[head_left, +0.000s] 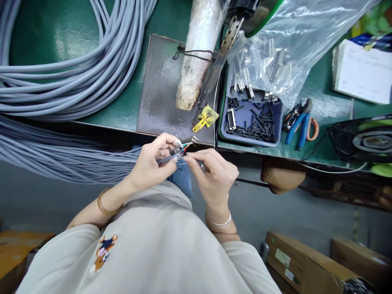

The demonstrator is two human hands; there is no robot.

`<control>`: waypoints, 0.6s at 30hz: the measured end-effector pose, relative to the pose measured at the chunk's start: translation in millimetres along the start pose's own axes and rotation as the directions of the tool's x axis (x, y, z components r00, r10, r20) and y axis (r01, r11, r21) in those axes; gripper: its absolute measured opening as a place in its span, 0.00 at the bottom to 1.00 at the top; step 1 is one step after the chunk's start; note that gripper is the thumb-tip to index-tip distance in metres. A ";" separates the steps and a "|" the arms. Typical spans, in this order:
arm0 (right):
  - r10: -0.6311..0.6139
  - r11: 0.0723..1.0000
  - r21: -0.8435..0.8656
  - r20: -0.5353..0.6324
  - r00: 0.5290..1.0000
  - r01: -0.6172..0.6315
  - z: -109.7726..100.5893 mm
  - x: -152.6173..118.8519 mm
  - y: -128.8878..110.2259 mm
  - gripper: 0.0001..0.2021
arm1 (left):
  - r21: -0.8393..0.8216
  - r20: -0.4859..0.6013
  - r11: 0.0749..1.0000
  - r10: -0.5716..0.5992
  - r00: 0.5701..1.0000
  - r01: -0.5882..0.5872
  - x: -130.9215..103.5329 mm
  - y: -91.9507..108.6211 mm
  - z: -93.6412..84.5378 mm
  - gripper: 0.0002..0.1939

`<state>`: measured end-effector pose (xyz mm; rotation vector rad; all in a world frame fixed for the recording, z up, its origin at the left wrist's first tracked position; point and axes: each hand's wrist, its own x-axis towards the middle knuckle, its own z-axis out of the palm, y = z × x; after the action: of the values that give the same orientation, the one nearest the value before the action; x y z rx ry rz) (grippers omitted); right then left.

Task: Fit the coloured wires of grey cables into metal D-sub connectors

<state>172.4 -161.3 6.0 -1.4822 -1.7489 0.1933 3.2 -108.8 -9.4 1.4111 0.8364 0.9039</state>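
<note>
My left hand (pixel 153 161) is closed around the stripped end of a grey cable (pixel 165 159), in front of the bench edge. Thin red, green and other coloured wires (pixel 185 148) fan out of that end. They run to a small multi-pin connector (pixel 190 140) just beyond my left fingertips. My right hand (pixel 214 167) pinches thumb against forefinger close beside the wires. What sits between those fingertips is too small to make out. A thin rod with a shiny tip (pixel 201 165) shows under the right fingers.
Coiled grey cables (pixel 122 77) fill the left. On a dark board (pixel 159 81) lie a wrapped white tube (pixel 196 53), a metal-sleeved tool (pixel 219 65) and a yellow clip (pixel 200 122). A blue tray (pixel 279 128) holds black sleeves and connectors, with cutters (pixel 301 124) to its right.
</note>
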 end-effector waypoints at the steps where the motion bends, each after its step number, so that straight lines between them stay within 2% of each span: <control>1: -0.028 0.999 -0.038 0.004 1.000 0.028 2.4 0.9 -0.4 0.06 | -0.073 0.021 0.996 -0.054 0.998 0.055 0.1 0.7 -1.4 0.13; 4: -0.081 0.987 -0.134 0.048 0.996 0.087 6.1 3.1 1.0 0.16 | -0.278 0.103 0.936 -0.196 0.975 0.217 1.9 2.1 -7.9 0.14; 6: -0.070 0.995 -0.071 0.082 0.994 0.076 4.4 3.0 4.1 0.19 | -0.384 0.170 0.877 -0.242 0.955 0.290 3.0 2.8 -13.7 0.13; 8: 0.008 0.998 0.067 0.029 1.000 -0.010 0.4 1.6 7.8 0.17 | -0.456 0.253 0.823 -0.245 0.936 0.339 3.3 3.5 -19.6 0.12; 10: 0.166 0.971 0.179 -0.030 0.986 -0.159 -3.8 0.0 11.2 0.13 | -0.495 0.323 0.787 -0.227 0.919 0.369 2.5 4.3 -24.2 0.11; 11: 0.245 0.946 0.222 -0.011 0.969 -0.237 -5.1 -0.5 12.3 0.13 | -0.505 0.341 0.779 -0.218 0.915 0.373 1.8 4.5 -25.8 0.10; 13: 0.345 0.883 0.291 0.129 0.930 -0.368 -5.7 -0.6 13.4 0.14 | -0.513 0.338 0.785 -0.186 0.923 0.346 0.5 4.8 -27.0 0.09; 15: 0.377 0.822 0.349 0.256 0.890 -0.449 -4.2 0.5 12.9 0.14 | -0.502 0.302 0.820 -0.133 0.944 0.276 -0.4 5.0 -25.7 0.08; 18: 0.412 0.739 0.437 0.310 0.857 -0.513 -2.2 3.1 10.8 0.14 | -0.414 0.226 0.903 -0.021 0.974 0.115 -0.2 5.2 -20.6 0.07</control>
<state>182.1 -156.2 2.6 -1.4971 -1.2784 1.0185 -15.5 -100.1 -4.3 1.0654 0.4815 0.8022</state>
